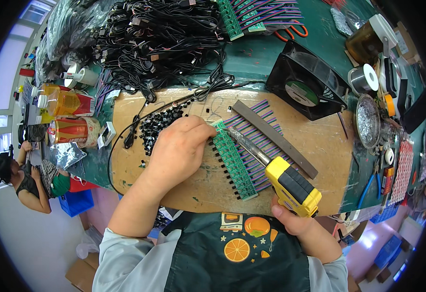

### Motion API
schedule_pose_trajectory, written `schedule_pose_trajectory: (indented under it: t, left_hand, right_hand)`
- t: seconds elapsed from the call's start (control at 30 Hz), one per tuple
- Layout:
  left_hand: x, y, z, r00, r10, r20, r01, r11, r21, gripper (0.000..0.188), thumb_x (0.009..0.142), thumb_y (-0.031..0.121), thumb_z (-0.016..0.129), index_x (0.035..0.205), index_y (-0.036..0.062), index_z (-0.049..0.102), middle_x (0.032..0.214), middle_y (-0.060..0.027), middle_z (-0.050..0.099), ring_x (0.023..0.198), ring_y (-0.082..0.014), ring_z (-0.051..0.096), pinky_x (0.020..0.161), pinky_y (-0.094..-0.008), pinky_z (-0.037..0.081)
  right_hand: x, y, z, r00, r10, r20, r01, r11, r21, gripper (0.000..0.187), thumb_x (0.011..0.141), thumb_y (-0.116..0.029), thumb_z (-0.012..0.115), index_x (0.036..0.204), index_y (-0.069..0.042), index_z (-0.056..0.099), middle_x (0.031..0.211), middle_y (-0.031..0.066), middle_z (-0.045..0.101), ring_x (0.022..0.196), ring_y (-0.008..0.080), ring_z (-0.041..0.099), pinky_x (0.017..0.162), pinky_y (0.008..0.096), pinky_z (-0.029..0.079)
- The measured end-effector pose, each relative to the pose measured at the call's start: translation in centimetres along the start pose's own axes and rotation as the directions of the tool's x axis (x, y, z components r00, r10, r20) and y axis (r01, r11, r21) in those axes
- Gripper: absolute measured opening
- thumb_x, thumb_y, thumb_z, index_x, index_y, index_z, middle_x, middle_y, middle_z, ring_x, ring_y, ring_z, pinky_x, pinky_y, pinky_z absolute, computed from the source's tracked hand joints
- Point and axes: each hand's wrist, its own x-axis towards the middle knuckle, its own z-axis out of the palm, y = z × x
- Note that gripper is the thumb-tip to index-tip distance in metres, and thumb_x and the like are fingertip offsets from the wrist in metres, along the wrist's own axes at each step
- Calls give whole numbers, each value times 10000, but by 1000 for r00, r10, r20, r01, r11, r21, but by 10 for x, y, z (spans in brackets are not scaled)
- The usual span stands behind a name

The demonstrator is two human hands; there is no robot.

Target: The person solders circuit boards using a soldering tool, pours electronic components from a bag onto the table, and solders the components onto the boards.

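Note:
My left hand (183, 147) is closed in a pinch at the upper left corner of a green circuit board strip (236, 168), with what looks like a small black component mostly hidden by the fingertips. More such components stick out along the strip's left edge. Purple, blue and dark wires run from its right side, under a grey-brown bar (275, 139) lying across them. In my right hand (293, 220) is a yellow and black soldering gun (293, 187), gripped from below. Its metal tip reaches the strip's upper end, close to my left fingertips.
Loose black components (162, 124) lie heaped on the brown work board (184, 194), left of the strip. Behind rises a tangle of black cables (164, 44). A black fan (308, 80), a solder spool (363, 79) and blue-handled pliers (368, 187) stand rightward. Another person (28, 180) sits far left.

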Motion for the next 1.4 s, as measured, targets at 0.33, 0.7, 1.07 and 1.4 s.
schedule_pose_trajectory:
  t: [0.33, 0.7, 1.07, 1.4]
  left_hand:
    - [1, 0, 0, 999, -32, 24, 32, 999, -3, 132, 804, -24, 609, 907, 52, 643, 899, -100, 626, 859, -315, 624, 744, -386, 512]
    - [1, -1, 2, 1000, -11, 16, 11, 1000, -5, 130, 802, -20, 614, 903, 55, 647, 893, -102, 631, 851, -312, 629, 736, -391, 517]
    - [2, -1, 1, 1000, -15, 14, 15, 1000, -12, 130, 802, -16, 612, 902, 58, 648, 896, -97, 628, 848, -311, 628, 731, -389, 519]
    - [2, -2, 2, 1000, -17, 13, 17, 1000, -15, 133, 800, -16, 607, 903, 56, 652, 892, -99, 629, 846, -312, 630, 729, -390, 522]
  right_hand:
    - [-3, -1, 1, 998, 59, -19, -60, 995, -75, 464, 829, -68, 669, 1247, 20, 488, 762, 58, 567, 643, 128, 518, 564, 259, 410]
    - [1, -9, 6, 987, 143, -68, -138, 988, 71, 202, 836, -9, 674, 1025, -10, 602, 774, 15, 588, 669, 101, 542, 593, 266, 433]
    - [5, -10, 9, 988, 126, -89, -126, 992, 5, 327, 828, 7, 685, 1129, -16, 561, 831, 12, 599, 732, 92, 567, 643, 256, 459]
    - [4, -7, 9, 990, 102, -95, -108, 993, -53, 343, 827, -9, 700, 1142, -13, 566, 865, 10, 608, 767, 87, 571, 677, 259, 469]
